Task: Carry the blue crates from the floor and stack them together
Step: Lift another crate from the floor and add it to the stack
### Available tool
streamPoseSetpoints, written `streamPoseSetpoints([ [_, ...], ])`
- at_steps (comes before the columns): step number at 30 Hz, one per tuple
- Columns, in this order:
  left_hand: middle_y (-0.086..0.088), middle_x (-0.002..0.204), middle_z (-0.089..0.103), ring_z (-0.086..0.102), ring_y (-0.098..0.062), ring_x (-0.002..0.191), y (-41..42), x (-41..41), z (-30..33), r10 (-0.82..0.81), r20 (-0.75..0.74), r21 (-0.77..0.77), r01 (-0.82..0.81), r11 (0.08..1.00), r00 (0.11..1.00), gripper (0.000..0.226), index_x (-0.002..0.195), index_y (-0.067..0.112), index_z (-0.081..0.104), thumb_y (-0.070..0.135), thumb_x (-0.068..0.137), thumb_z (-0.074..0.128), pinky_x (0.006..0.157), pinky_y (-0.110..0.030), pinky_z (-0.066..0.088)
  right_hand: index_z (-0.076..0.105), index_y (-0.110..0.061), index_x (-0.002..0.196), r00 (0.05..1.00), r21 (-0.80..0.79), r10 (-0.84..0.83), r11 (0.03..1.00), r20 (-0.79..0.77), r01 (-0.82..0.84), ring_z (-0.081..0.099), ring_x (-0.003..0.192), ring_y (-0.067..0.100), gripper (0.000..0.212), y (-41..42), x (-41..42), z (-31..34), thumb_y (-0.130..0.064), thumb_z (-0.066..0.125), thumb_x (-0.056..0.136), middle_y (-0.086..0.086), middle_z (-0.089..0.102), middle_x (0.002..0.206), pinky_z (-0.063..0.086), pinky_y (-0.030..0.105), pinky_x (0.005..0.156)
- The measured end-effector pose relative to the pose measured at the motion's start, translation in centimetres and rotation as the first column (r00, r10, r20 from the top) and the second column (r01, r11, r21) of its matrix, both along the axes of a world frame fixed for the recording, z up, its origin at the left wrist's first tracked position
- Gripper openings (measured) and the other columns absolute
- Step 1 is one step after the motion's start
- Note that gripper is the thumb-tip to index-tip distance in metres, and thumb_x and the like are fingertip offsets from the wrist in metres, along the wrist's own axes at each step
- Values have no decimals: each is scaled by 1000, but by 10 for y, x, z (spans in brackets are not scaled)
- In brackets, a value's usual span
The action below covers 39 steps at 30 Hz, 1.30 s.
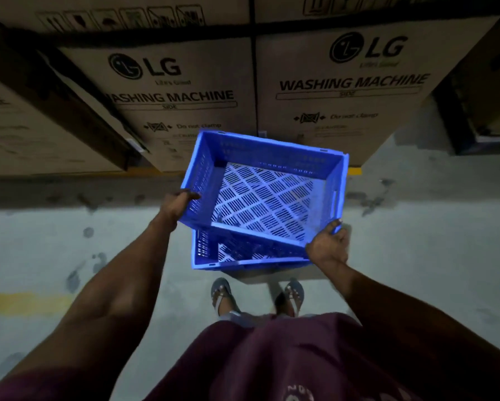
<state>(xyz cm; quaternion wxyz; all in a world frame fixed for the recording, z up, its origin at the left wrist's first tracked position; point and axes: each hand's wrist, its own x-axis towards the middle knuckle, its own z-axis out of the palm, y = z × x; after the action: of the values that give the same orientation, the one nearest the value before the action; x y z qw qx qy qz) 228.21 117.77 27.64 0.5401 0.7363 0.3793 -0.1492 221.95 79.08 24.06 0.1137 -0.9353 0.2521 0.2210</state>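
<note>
I hold an empty blue crate (264, 195) with a perforated floor in front of me, turned slightly askew. My left hand (178, 205) grips its left wall near the rim. My right hand (328, 246) grips its near right corner. Right beneath it sits a second blue crate (214, 253), of which only the near left part shows. The upper crate overlaps the lower one and is rotated against it; whether the two touch I cannot tell.
Large cardboard washing machine boxes (344, 91) stand in a row just beyond the crates. The grey concrete floor (55, 241) is stained, with a faded yellow line (23, 302) at the left. My sandalled feet (222, 293) stand just behind the lower crate.
</note>
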Motion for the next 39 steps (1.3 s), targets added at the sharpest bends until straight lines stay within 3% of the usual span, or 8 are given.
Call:
streamPoseSetpoints([
  [2,-5,109,76,69,-26,112,1,6,5,-31,31,19,31,999,999,10,86,30,84,23,81,81,85,-34,54,-6,3,157,1000,40,6,999,-24,-6,36,137,42,118,-1,-9,5,-43,75,84,28,22,154,43,48,104],
  [4,-7,111,72,67,-23,103,7,7,2,-72,31,40,71,997,997,35,118,19,77,19,83,82,83,-31,49,-3,4,157,998,59,60,997,-16,-59,44,131,43,117,-5,-11,8,-45,73,84,27,27,151,46,47,100],
  [8,-13,107,77,74,-29,100,31,-13,-39,-153,-94,51,158,986,984,94,132,15,68,49,46,81,97,-48,58,4,8,156,980,-3,198,980,-22,-198,56,120,41,109,-25,13,15,-39,71,85,28,37,143,50,43,94],
  [17,-10,152,48,55,-35,132,-8,-152,-24,-107,-228,234,161,959,968,102,139,27,63,74,50,70,115,-47,43,29,-9,150,872,20,486,874,-61,-486,58,121,43,85,-13,152,32,-27,71,79,23,51,139,52,50,93],
  [23,-5,161,24,47,-39,138,-50,-203,-8,-66,-195,244,114,963,979,83,141,29,61,59,65,75,116,-50,40,30,-10,149,784,62,618,786,-62,-615,61,108,45,78,14,172,39,-32,66,83,25,53,132,52,47,76],
  [27,0,172,-10,16,-41,153,-48,-184,-4,-88,-270,247,157,956,959,76,145,40,56,52,73,79,124,-57,22,15,-12,158,829,69,558,829,-32,-555,56,119,48,88,-4,123,33,-29,65,87,27,36,148,51,50,90],
  [33,-4,172,-16,0,-38,158,-18,-114,-5,-197,-279,284,277,918,940,100,151,41,48,59,55,71,127,-58,11,14,-9,158,938,47,347,937,-1,-346,60,114,42,84,-24,34,16,-22,63,90,19,41,143,52,47,86],
  [39,-2,172,-15,-5,-40,157,-16,-50,-5,-262,-261,260,329,908,929,89,154,40,42,51,72,75,126,-59,12,11,-5,159,980,262,191,950,-48,-172,56,113,47,91,-35,-3,-23,-11,62,84,29,47,135,50,42,89],
])
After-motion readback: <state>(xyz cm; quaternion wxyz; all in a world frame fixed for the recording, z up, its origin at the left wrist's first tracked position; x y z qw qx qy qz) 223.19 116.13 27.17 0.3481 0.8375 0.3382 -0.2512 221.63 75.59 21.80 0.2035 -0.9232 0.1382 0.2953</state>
